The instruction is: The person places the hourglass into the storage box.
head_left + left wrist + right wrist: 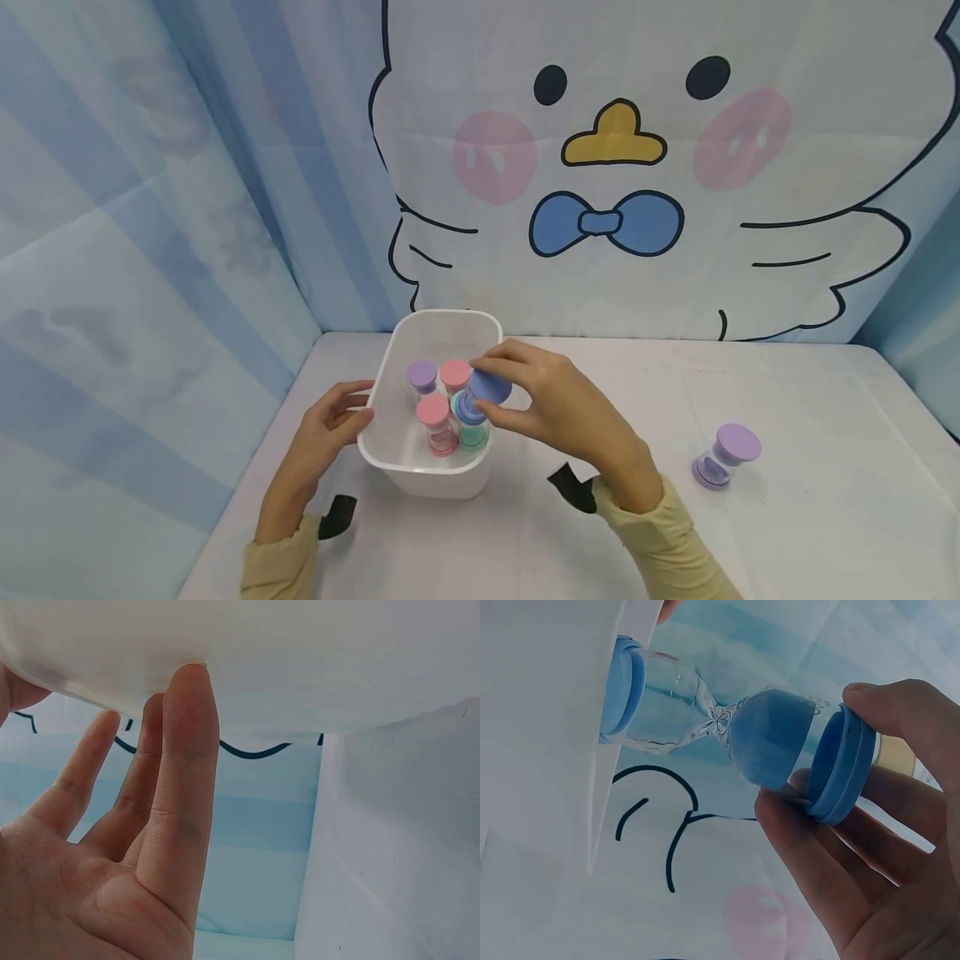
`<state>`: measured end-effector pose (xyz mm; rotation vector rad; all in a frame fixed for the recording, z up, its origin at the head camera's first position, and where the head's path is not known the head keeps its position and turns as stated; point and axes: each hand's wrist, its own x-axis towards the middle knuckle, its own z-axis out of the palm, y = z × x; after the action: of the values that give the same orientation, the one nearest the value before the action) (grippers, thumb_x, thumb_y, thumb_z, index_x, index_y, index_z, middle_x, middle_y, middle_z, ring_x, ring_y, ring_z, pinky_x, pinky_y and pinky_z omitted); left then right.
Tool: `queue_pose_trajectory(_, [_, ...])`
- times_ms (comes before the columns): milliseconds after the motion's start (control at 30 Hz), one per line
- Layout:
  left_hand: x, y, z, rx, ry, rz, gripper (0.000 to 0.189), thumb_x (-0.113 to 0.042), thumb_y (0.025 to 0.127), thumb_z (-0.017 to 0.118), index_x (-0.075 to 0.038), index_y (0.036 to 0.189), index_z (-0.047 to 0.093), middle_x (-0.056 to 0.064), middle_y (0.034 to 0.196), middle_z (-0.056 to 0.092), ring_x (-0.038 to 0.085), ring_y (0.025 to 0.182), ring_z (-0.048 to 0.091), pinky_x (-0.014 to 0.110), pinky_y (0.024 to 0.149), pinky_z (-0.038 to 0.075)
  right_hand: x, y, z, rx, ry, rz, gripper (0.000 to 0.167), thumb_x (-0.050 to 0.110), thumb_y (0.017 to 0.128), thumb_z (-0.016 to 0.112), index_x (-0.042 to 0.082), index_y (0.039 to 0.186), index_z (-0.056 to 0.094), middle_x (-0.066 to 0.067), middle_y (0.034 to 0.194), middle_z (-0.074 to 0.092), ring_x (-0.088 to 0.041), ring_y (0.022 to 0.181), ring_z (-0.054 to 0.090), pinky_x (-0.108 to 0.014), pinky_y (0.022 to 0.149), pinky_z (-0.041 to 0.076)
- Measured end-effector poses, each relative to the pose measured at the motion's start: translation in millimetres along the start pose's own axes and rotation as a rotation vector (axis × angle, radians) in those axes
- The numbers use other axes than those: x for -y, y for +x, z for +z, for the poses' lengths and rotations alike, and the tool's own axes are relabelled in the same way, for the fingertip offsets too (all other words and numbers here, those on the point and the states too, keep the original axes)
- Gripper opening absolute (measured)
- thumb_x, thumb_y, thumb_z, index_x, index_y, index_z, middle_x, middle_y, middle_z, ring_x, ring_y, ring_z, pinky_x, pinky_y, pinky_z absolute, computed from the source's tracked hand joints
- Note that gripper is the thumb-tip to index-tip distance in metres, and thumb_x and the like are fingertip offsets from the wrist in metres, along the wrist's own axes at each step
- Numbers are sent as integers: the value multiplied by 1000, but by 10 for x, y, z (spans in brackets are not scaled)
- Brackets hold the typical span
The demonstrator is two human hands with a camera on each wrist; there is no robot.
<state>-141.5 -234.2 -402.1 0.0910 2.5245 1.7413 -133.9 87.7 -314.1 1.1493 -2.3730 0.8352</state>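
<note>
My right hand pinches a blue sand timer by one end cap. The right wrist view shows the clear glass and blue sand of the sand timer, its other cap partly behind the white bin's rim. With fairly straight fingers, my left hand touches the left side of the white bin; the left wrist view shows fingertips against the bin wall. Inside the bin stand a purple sand timer, two pink sand timers and a teal one, partly hidden under the blue one.
A purple sand timer stands on the white tabletop to the right of my right arm. Behind the table hangs a curtain with a cartoon figure. Another light blue curtain borders the left side.
</note>
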Motion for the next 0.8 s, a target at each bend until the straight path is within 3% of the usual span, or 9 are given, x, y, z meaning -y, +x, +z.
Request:
queue_pose_trajectory(500, [13,-19,0,9,3,16,47,-27,98,63,-14,141,50,16,137,56,33,116,62,26,84,54,28,-30,195,103,25,27,37,22,87,78,7,119,69,-1,111,66,-9,96,62,-19,85,54])
queue_pose_trajectory(800, [4,-12,2,9,7,21,47,-29,98,63,-14,141,51,16,136,57,29,115,63,27,84,54,16,-32,288,114,35,11,39,23,87,77,6,121,69,-2,113,67,-10,96,63,-20,86,54])
